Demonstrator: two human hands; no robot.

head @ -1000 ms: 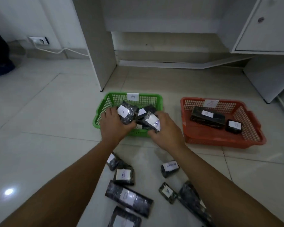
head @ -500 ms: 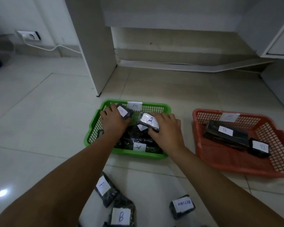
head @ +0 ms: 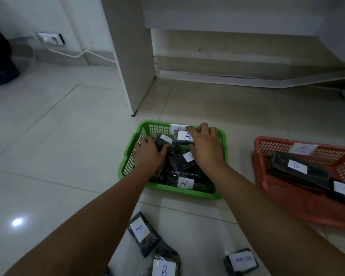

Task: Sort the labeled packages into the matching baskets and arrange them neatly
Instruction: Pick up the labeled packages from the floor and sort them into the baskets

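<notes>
While both hands (head: 179, 150) grip A packages (head: 184, 136) inside the green basket (head: 127, 166), B packages (head: 139, 230) litter the floor.

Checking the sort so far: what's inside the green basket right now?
The green basket holds dark wrapped packages, three showing A labels. The left hand and right hand each grip a package inside, hiding whatever lies beneath them.

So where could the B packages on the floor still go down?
The red basket has bare mesh along its near and left side, in front of the long B package. The green basket is crowded: A packages fill it and both hands, left hand and right hand, are inside.
</notes>
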